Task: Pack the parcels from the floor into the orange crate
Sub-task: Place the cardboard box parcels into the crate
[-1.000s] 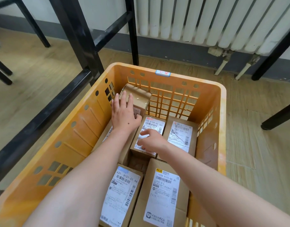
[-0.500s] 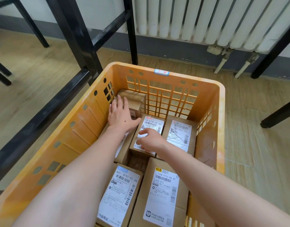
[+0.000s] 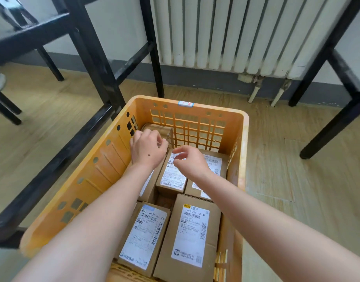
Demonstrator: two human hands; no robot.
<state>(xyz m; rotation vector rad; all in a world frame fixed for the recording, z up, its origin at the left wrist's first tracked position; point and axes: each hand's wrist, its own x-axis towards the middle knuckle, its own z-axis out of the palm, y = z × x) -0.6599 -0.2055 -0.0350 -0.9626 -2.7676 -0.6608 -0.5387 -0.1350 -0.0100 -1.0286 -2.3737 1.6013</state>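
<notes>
Orange plastic crate (image 3: pixel 93 169), with lattice-vented walls and a small white sticker (image 3: pixel 185 103) on its far rim, stands on a wood-pattern floor (image 3: pixel 286 180) and holds every parcel in view. Both bare hands are inside it.

Left hand (image 3: pixel 148 149): back uppermost, fingers bent down over the near top edge of a small tape-wrapped brown box (image 3: pixel 161 129) in the corner just beyond the knuckles. Whether the fingers grip the box or only lie against it cannot be told.

Right hand (image 3: pixel 190 161): just beside the left, fingers loosely curled, thumb and forefinger parted, holding nothing. Directly beneath it lie two kraft-card parcels, each with a white printed label: the middle parcel (image 3: pixel 173 178) under the fingertips and the right parcel (image 3: pixel 216 165) partly hidden behind the palm.

Under the left wrist a further parcel (image 3: pixel 151 188) leans against the crate wall. Beneath the forearms, nearest the camera, lie the near-left parcel (image 3: pixel 144 235) and the near-right parcel (image 3: pixel 192 235), both label upward with barcodes.

Beyond both hands, past the crate: a white radiator (image 3: pixel 225 33) and a black metal frame (image 3: pixel 93 58).
</notes>
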